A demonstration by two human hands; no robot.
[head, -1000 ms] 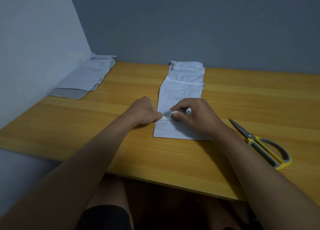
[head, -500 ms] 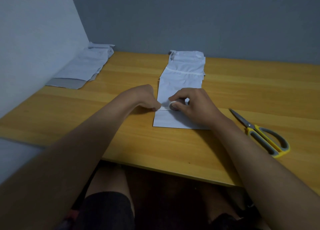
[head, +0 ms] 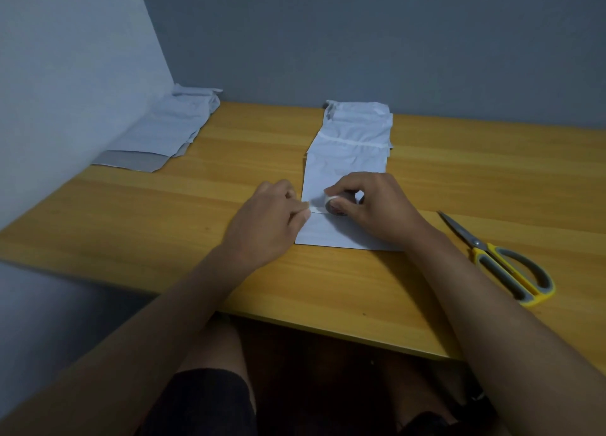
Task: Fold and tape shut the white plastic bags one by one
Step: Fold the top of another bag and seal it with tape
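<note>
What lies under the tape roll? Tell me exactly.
The tape roll, gripped by the right hand, sits on the front white bag, which lies on the wooden table. The left hand pinches the tape end. The contact spot is hidden by fingers.

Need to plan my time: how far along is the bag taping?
Done: a pile of bags by the wall looks finished. In hand: right hand holds the tape roll, left hand pinches its end over the front bag. Left: cutting with the scissors, then the stack behind.

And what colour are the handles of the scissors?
Yellow with grey inner loops; the scissors show best in the head view.
</note>
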